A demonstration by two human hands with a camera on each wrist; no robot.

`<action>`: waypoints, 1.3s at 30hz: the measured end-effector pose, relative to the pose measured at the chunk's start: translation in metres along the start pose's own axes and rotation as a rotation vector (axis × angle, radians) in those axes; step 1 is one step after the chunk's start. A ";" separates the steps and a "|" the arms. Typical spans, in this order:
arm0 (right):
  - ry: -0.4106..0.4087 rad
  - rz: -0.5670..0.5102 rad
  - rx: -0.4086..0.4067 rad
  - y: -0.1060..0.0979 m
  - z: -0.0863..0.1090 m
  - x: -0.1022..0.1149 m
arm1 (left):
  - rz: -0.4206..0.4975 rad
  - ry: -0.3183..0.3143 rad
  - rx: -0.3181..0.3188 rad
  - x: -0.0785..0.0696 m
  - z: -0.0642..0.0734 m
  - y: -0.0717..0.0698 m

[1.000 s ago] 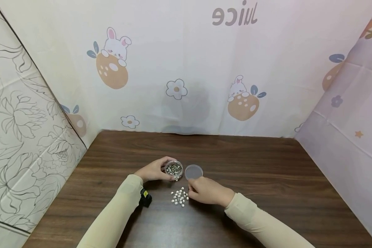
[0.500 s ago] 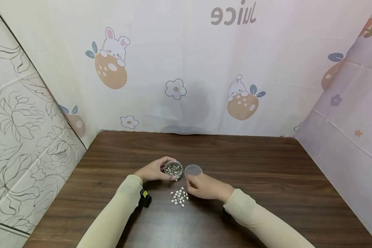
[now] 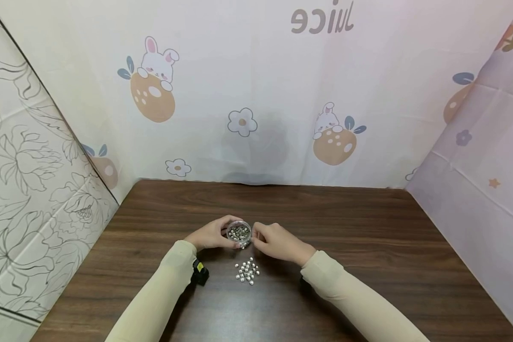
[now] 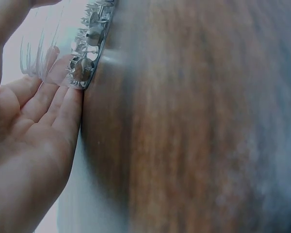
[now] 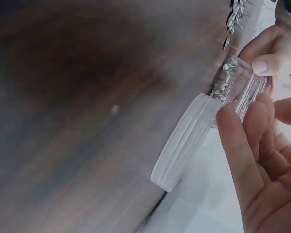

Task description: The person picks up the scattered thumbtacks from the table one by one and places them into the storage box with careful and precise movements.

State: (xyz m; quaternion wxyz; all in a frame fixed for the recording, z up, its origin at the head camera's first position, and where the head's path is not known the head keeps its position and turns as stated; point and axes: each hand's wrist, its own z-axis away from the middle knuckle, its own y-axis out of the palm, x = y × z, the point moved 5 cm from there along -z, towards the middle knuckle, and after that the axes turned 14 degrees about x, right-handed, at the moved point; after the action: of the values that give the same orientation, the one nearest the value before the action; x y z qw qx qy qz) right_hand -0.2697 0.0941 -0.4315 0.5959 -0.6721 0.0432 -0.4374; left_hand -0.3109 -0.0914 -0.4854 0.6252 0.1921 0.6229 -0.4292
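Observation:
My left hand (image 3: 210,235) grips a clear round jar (image 4: 56,60) on the tabletop, its thumb and fingers curled round the wall. Inside lie many silver thumbtacks (image 3: 239,232). My right hand (image 3: 280,243) is at the jar's right rim, with thumb and index fingertips close together. I cannot tell whether a tack is between them. A loose pile of thumbtacks (image 3: 248,271) lies on the table in front of the jar. The clear plastic lid (image 5: 184,145) lies beside the jar in the right wrist view; in the head view the right hand hides it.
The dark wood-grain table (image 3: 346,218) reaches back to a printed curtain (image 3: 205,71) with rabbits and flowers. More patterned curtain hangs on both sides. A black wrist device (image 3: 200,273) is strapped at the left sleeve.
My right hand has moved from beside the tack pile up and left to the jar's rim, covering the lid in the head view. The left hand and jar have stayed in place.

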 end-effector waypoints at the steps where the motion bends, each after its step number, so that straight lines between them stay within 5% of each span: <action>1: -0.004 -0.001 -0.009 -0.001 -0.002 0.000 | -0.001 -0.006 0.001 0.000 0.000 0.000; 18: -0.064 0.054 -0.059 -0.003 -0.025 0.010 | -0.001 -0.040 -0.014 0.000 0.003 0.001; 30: 0.030 0.043 -0.015 -0.002 -0.036 0.011 | -0.008 -0.042 0.004 0.002 0.002 0.001; 39: 0.039 0.038 -0.018 -0.007 -0.027 0.011 | -0.030 -0.039 -0.014 -0.002 0.003 -0.001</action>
State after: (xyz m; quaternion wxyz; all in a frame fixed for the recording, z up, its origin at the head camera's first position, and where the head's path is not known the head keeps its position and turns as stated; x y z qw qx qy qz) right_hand -0.2842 0.0691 -0.4222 0.5970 -0.6679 0.0715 -0.4386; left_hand -0.3090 -0.0935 -0.4827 0.6321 0.1698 0.6162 -0.4381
